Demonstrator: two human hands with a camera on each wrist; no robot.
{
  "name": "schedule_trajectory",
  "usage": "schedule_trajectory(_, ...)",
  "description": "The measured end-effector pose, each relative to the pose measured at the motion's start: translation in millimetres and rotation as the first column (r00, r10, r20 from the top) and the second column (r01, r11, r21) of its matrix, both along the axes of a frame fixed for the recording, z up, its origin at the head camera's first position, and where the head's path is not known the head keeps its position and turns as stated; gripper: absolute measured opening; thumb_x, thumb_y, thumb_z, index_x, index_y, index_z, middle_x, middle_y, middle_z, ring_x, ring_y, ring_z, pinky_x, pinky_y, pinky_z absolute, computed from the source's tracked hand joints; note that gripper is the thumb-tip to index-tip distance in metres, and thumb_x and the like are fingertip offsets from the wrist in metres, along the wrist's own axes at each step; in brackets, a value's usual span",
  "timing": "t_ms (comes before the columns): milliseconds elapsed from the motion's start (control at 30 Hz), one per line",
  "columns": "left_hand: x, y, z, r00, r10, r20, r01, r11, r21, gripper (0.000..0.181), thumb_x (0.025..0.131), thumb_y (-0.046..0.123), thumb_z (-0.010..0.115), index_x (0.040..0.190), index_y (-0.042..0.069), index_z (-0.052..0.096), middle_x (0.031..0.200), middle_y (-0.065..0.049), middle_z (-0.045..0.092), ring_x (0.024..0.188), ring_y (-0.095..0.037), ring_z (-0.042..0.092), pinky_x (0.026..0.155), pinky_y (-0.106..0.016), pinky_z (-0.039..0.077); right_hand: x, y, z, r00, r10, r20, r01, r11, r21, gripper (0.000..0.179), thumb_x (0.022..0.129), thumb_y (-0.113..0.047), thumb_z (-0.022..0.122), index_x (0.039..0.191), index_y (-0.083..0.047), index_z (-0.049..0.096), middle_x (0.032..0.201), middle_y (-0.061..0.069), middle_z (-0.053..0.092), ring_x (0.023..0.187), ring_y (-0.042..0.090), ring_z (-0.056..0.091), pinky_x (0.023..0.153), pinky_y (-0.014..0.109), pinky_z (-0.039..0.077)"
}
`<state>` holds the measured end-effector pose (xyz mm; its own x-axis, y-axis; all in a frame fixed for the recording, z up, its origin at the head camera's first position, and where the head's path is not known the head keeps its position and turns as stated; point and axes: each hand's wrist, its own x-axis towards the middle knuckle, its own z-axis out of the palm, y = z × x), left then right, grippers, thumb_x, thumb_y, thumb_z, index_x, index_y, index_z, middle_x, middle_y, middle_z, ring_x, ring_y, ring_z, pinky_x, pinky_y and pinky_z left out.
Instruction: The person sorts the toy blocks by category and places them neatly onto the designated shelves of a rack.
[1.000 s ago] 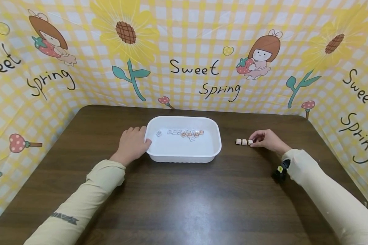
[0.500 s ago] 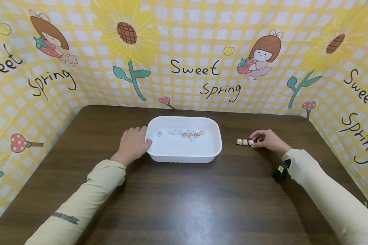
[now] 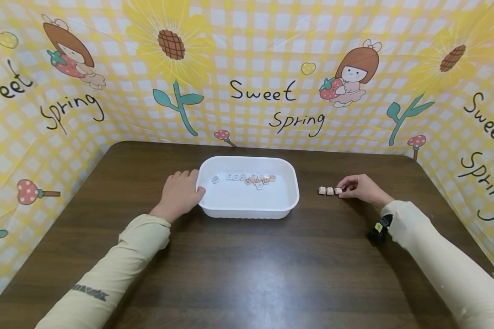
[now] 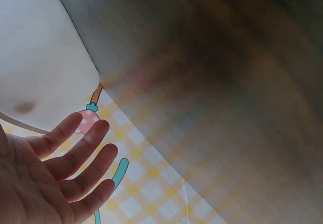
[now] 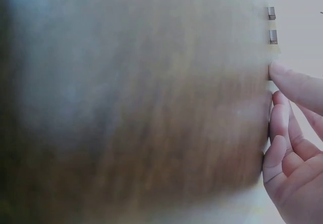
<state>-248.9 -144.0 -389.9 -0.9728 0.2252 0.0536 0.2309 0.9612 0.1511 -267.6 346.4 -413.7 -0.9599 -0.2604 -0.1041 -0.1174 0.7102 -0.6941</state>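
Observation:
A white plastic tray (image 3: 247, 213) sits on the table, with white and orange keycaps (image 3: 260, 186) lying inside it. At its left end my left hand (image 3: 179, 194) rests against the rim, thumb tip over the edge. In the left wrist view the fingers (image 4: 83, 158) are spread and nearly straight beside the tray wall; the thumb is hidden there. To the right of the tray, pale keycaps form a short row: a left one (image 3: 322, 190), a middle one (image 3: 330, 191) and a right one (image 3: 338, 191). My right hand (image 3: 360, 188) pinches the rightmost between thumb and finger.
The dark wooden table (image 3: 247, 269) carries everything. A yellow checked cloth (image 3: 247, 59) with flower prints hangs behind it and along both sides. A black device (image 3: 379, 230) is strapped to my right wrist.
Everything drifts slightly rightward in the head view, as the camera shifts. Both hands keep their places relative to the tray and the row of keycaps.

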Motion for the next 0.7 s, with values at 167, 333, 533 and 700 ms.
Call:
schedule_trajectory(167,0.4,0.3,0.5,1.000,0.001,0.003,-0.001,1.000,0.004,0.049,0.089,0.029,0.047,0.124,-0.005,0.048,0.113,-0.025,0.058,0.101,-0.039,0.051,0.090,-0.053,0.040,-0.6,1.8,0.1,1.000,0.021,0.003,-0.021,1.000,-0.004,0.027,0.077,-0.010,0.075,0.099,0.003,0.067,0.083,0.011,0.068,0.065,0.002,0.054,0.060,0.020,0.045)
schedule_trajectory(333,1.1,0.0,-0.2,1.000,-0.003,0.010,0.002,1.000,0.005,0.049,0.089,0.029,0.046,0.124,-0.005,0.048,0.113,-0.024,0.058,0.100,-0.039,0.051,0.090,-0.053,0.040,0.0,9.1,8.1,0.998,0.049,0.040,-0.049,0.999,0.006,0.033,0.078,-0.010,0.074,0.106,0.004,0.064,0.098,0.019,0.066,0.072,0.001,0.059,0.066,0.020,0.049)
schedule_trajectory(533,1.0,-1.3,-2.5,1.000,0.003,0.003,-0.003,1.000,0.004,0.048,0.088,0.030,0.047,0.122,-0.004,0.049,0.111,-0.024,0.059,0.098,-0.038,0.051,0.089,-0.052,0.040,0.6,14.4,49.6,0.997,0.024,0.069,-0.026,1.000,0.016,0.041,0.080,-0.012,0.072,0.115,0.004,0.058,0.105,0.011,0.065,0.078,0.002,0.063,0.074,0.021,0.051)
schedule_trajectory(700,-1.4,-1.3,-3.9,1.000,0.002,-0.026,-0.001,1.000,0.018,0.046,0.088,0.028,0.046,0.120,-0.004,0.050,0.107,-0.023,0.060,0.096,-0.038,0.052,0.085,-0.051,0.040,-5.3,-4.9,101.6,1.000,-0.008,0.028,0.006,0.997,0.071,0.041,0.082,-0.018,0.070,0.118,-0.002,0.058,0.106,0.002,0.066,0.083,-0.001,0.062,0.078,0.018,0.049)
